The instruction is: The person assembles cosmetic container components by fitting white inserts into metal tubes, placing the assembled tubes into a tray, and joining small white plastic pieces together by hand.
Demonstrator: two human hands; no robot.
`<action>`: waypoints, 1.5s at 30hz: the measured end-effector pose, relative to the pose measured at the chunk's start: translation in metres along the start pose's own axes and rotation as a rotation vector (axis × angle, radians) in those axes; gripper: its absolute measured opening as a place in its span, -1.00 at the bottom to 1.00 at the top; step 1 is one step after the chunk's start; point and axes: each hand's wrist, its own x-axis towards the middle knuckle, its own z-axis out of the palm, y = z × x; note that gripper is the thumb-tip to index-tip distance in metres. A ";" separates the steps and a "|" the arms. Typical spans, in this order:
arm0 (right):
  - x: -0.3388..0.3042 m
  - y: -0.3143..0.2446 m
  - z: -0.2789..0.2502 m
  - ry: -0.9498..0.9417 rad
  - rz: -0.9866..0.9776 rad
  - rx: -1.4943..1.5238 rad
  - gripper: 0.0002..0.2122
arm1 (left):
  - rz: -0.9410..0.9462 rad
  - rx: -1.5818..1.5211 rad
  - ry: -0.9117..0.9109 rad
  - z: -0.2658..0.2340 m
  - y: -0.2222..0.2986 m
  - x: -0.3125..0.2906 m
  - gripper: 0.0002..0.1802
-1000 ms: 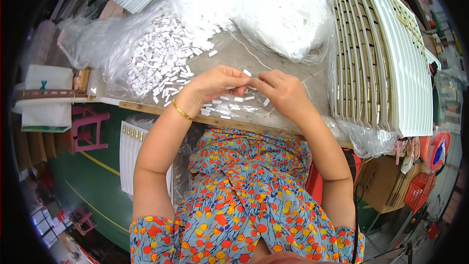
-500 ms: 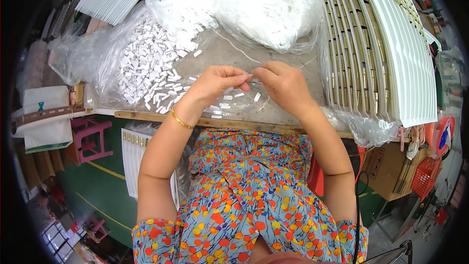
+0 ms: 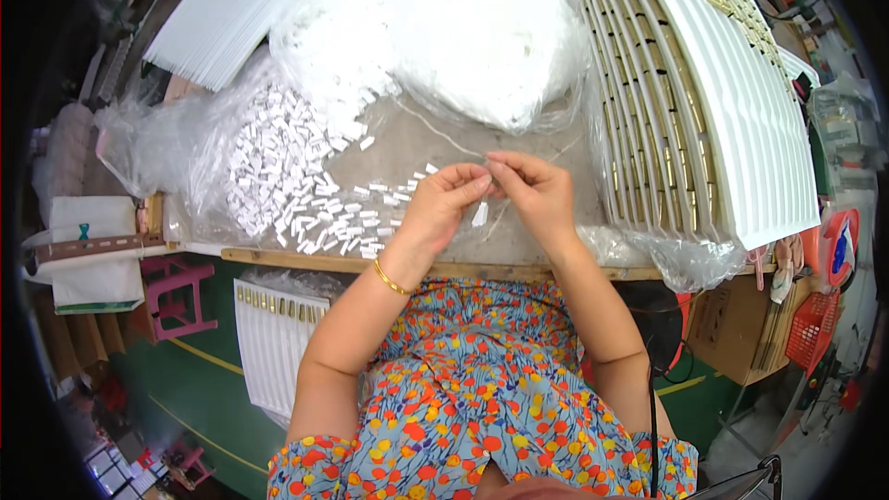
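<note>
My left hand [image 3: 444, 208] and my right hand [image 3: 535, 193] meet fingertip to fingertip above the worktable [image 3: 519, 250]. Between them they pinch a thin white string, and a small white tag [image 3: 481, 214] hangs from it just below the fingers. A gold bangle [image 3: 391, 280] circles my left wrist. To the left of my hands lies a spread of several small white tags [image 3: 296, 185] on clear plastic, some loose ones close to my left hand.
A clear bag of white strings [image 3: 491, 37] sits behind my hands. Fanned white cards with gold clips [image 3: 704, 102] fill the right side. Another white stack [image 3: 231, 9] lies far left. More cards [image 3: 273, 343] and a pink stool [image 3: 176, 292] stand below the table edge.
Both hands have lifted slightly off the table and come together; a white tag now dangles below my fingertips.
</note>
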 end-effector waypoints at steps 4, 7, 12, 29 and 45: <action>-0.001 0.005 -0.006 -0.015 -0.013 0.069 -0.85 | 0.139 0.103 0.030 0.012 0.004 0.000 -0.84; 0.000 0.010 -0.011 -0.019 -0.013 -0.040 -0.82 | 0.173 0.227 0.046 0.017 0.006 0.000 -0.83; 0.002 0.013 -0.011 0.015 0.001 0.036 -0.81 | 0.315 0.615 0.066 0.016 0.009 -0.002 -0.80; -0.010 0.006 -0.007 0.064 -0.127 -0.168 -0.86 | 0.444 1.597 0.913 -0.090 0.128 0.037 -0.77; 0.007 -0.013 0.013 0.048 -0.703 -0.495 -0.89 | 0.668 1.391 -0.104 0.000 0.059 0.001 -0.87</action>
